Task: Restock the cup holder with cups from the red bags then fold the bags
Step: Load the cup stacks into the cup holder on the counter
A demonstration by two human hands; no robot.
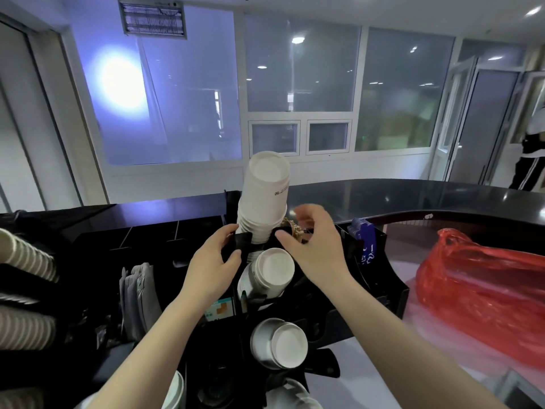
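Note:
A tall stack of upturned white paper cups [265, 196] stands in the far slot of the black cup holder [380, 287]. My left hand [215, 261] grips the black collar of that slot at the stack's base, thumb and fingers curled round it. My right hand [312, 246] hovers just right of the stack, fingers loosely spread and holding nothing. A shorter stack of white cups [269, 274] fills the slot nearer me, and another stack [280, 343] sits nearer still. A red plastic bag [477, 293] lies on the counter to the right.
Ribbed paper cups [23, 261] lie stacked on the left. Grey napkins [138, 293] stand in a holder compartment. A blue item [364, 234] sits at the holder's right end. The dark curved counter [413, 196] runs behind. A person [530, 160] stands far right.

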